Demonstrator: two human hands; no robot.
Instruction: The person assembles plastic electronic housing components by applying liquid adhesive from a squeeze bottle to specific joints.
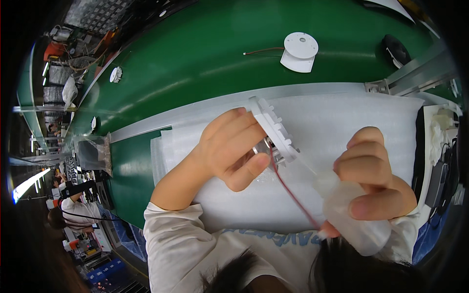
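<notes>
My left hand (pixel 232 146) grips a white plastic housing (pixel 274 129) tilted on edge, its rim notched with small tabs. Metal parts show at its underside, partly covered by my fingers. From there a thin red wire (pixel 292 193) runs down toward my right hand (pixel 369 180), ending in a small white connector by the fingertips. That hand is wrapped round a translucent squeeze bottle (pixel 354 215). The bottle's thin nozzle points up and left at the housing's lower end; whether it touches cannot be made out.
White foam sheeting (pixel 210 215) covers the bench before me. Beyond a metal rail (pixel 312 89) lies a green belt (pixel 210 53) carrying a round white unit with a wire (pixel 300 46). A dark round part (pixel 394 51) sits far right, near a metal post (pixel 415 75).
</notes>
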